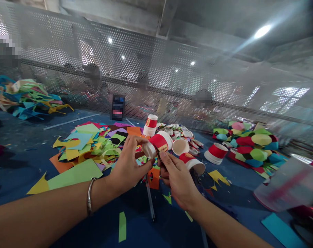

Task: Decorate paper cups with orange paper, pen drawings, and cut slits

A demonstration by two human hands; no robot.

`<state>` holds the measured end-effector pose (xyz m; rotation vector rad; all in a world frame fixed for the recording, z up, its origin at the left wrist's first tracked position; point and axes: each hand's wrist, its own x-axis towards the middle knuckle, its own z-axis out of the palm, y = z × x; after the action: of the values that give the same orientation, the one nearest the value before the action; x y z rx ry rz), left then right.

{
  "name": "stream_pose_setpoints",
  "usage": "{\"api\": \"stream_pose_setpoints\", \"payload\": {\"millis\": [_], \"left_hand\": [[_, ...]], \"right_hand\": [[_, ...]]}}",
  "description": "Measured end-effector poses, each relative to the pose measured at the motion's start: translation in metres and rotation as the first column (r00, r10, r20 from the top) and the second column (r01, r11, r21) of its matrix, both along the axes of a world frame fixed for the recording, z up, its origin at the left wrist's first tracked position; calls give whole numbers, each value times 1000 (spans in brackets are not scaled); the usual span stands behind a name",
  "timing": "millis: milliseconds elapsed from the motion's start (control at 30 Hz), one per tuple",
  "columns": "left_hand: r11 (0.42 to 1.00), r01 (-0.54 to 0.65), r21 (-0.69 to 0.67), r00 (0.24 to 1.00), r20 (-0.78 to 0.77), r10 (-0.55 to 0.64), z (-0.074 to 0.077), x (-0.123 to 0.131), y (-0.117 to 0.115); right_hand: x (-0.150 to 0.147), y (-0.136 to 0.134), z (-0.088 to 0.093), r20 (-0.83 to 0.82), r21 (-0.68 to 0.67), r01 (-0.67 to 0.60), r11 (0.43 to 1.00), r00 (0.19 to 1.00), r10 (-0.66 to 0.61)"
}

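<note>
Between the thumb and fingers of my left hand [132, 162] is the white end of a paper cup [149, 150]. A red and white cup body [162, 141] shows right behind it; I cannot tell whether the two are one piece. My right hand [177, 175] is closed around dark scissors [158, 153], mostly hidden by the fingers, with a blade against the cup. Close to my right hand lie a cut cup [181, 147] and a red and white cup [191, 162]. A clear pen [150, 199] lies below my hands.
Coloured paper scraps [81, 141] are heaped at left, with another pile [29, 96] farther off. Stacked cups [150, 125], round paper pieces [175, 130] and a phone [117, 107] stand or lie behind. At right are a cup [216, 153], patchwork paper pieces [254, 141] and a translucent container [285, 182].
</note>
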<state>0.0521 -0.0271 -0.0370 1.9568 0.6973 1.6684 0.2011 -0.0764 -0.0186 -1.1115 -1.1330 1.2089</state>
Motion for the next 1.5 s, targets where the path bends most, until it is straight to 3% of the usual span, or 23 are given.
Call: {"api": "stream_pose_setpoints", "payload": {"millis": [67, 133, 233, 800, 1000, 1067, 1300, 1500], "left_hand": [[974, 154, -165, 985, 100, -139, -1, 2, 1], [911, 270, -312, 959, 173, -225, -1, 2, 2], [851, 314, -420, 947, 201, -251, 1, 0, 2], [952, 194, -236, 979, 109, -172, 2, -1, -9], [992, 50, -116, 999, 21, -48, -5, 0, -4], [992, 50, -117, 999, 19, -48, -5, 0, -4], [921, 178, -348, 982, 126, -143, 7, 0, -8], [788, 347, -508, 929, 301, -215, 11, 4, -8]], "right_hand": [[1, 1, -1, 14, 9, 14, 1000, 1000, -15], [2, 2, -3, 36, 23, 27, 999, 999, -28], [1, 3, -5, 47, 36, 17, 999, 999, -19], [-1, -3, -6, 105, 66, 8, 998, 994, -15], [-1, -2, -8, 143, 64, 34, 997, 989, -43], [-1, -1, -8, 147, 69, 44, 997, 988, -53], [-2, -1, -4, 165, 125, 19, 992, 986, -40], [1, 3, -10, 202, 120, 9, 993, 979, -33]]}}
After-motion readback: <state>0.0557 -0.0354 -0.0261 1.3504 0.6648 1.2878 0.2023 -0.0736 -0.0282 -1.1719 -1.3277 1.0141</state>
